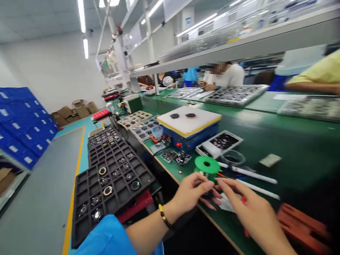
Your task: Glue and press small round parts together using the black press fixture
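My left hand point(192, 191), with a yellow and black bracelet at the wrist, is closed in a pinch near the bench edge. A small dark item, too blurred to name, shows between its fingers. My right hand point(245, 199) meets it from the right, thumb and fingertips pressed together; what they hold is too small to make out. Just behind the fingertips is a green spool point(207, 165). Beneath the right hand lie a white scrap and a red-handled tool, both partly covered.
Black compartment trays point(114, 178) with round parts stand left of the bench. A white-topped blue box point(188, 121), a parts tray point(222, 143), white pens point(252, 174) and an orange block point(304, 228) lie on the green bench. People sit across it under a shelf.
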{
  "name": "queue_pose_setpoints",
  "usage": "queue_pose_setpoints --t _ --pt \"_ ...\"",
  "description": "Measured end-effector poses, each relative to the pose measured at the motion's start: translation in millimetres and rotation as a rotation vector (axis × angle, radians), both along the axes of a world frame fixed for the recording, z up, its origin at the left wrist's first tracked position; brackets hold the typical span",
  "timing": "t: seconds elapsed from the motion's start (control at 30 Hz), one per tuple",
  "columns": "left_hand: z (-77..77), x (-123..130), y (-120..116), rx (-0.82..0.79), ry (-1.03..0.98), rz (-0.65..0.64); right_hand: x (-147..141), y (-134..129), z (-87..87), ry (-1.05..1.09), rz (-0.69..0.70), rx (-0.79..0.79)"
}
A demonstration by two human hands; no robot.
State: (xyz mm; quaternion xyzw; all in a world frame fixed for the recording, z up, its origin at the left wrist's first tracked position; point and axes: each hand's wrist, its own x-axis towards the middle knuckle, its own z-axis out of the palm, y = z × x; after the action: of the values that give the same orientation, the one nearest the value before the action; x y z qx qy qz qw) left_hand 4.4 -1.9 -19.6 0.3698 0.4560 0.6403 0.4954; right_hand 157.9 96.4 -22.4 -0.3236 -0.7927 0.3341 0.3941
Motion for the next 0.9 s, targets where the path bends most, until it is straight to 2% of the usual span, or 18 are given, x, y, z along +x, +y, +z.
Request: queue_pose_setpoints --t 0.07,0.17,0.3,0.43,0.57,0.67,0.73,0.8,0.83,0.9 --pt "3.3 -2 -2 -0.028 0.003 -0.009 0 -7 5.4 -0.007 0.014 -0.029" --pt "8.6 -4 -6 -0.057 -0.022 0.0 2 -17 17.0 0.014 0.026 0.015" --pt "14.9 -7 -16 -0.079 -0.077 -0.05 6 -25 29.2 0.038 0.061 0.009" --pt "14.2 -10 -29 -0.029 -0.032 -0.07 9 -22 38.9 0.114 0.081 -0.187" --pt "14.2 -16 -39 -0.008 0.012 -0.028 8 -20 60.4 0.24 0.091 -0.393" --pt "15.0 -22 -42 -0.038 -0.017 -0.031 15 -33 82.1 0.191 0.11 -0.449" --pt "14.6 -23 -42 -0.072 -0.04 -0.045 29 -53 91.8 0.104 0.141 -0.477" --pt "13.3 -23 -42 -0.108 -0.04 -0.061 50 -81 90.8 0.009 0.173 -0.52" --pt "12.3 -22 -41 -0.12 -0.031 -0.067 61 -97 84.6 -0.037 0.19 -0.566" --pt "10.1 -21 -41 -0.126 -0.007 -0.08 83 -130 59.6 -0.085 0.195 -0.695"
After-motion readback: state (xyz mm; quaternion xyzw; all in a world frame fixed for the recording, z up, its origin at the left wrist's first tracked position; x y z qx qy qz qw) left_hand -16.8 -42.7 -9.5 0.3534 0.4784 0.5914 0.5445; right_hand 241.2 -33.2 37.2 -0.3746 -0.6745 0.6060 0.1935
